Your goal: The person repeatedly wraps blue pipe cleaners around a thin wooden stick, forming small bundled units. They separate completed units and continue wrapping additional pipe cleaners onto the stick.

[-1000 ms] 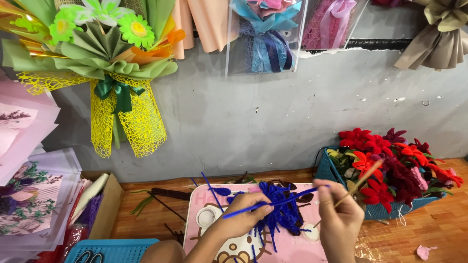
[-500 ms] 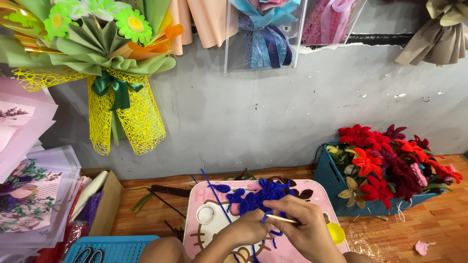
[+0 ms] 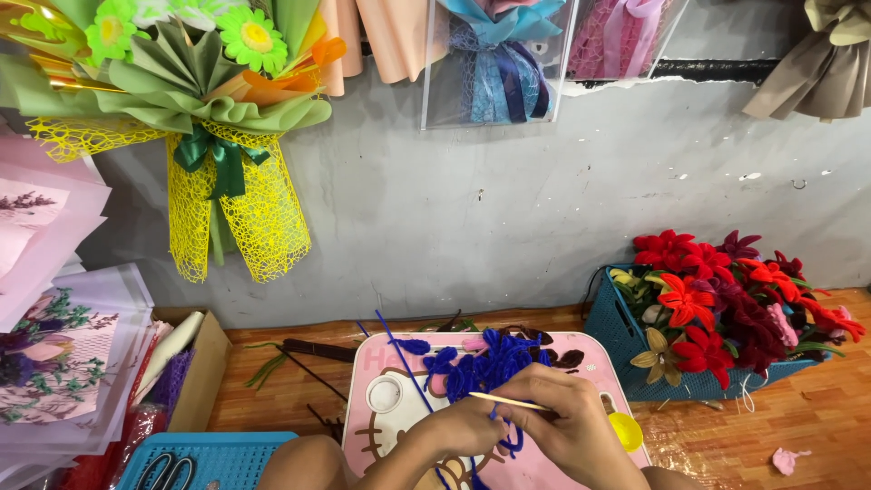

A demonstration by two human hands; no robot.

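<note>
two hands busy down at the bottom of my view, both over the little pink tray table (image 3: 581,349) with the cartoon cat face on it. my right hand (image 3: 567,426) is pinched around a thin wooden stick (image 3: 522,401), which lies nearly level and pokes out to the left past my fingers. my left hand (image 3: 458,426) is closed narrow on the blue fuzzy wire (image 3: 494,363), right up against the right one, so the two hands are touching where the stick and the wire meet. most of that blue stuff is bunched in a pile on the far half of the table, with a couple of loose strands trailing off, one long straight one (image 3: 399,349) slanting toward the wall and some curling down under my hands. a small yellow round thing (image 3: 624,431) sits just beside my right hand at the table's edge, can't tell what it is.

off to the right on the wooden floor there's a teal basket (image 3: 626,349) stuffed with red, maroon and cream flowers (image 3: 726,290). to the left, a cardboard box (image 3: 204,372), a stack of pale wrapping sheets (image 3: 63,363), and a blue tray with scissors (image 3: 168,472) in it. up on the grey wall hangs a green and yellow bouquet wrap (image 3: 218,136) with a green bow.
</note>
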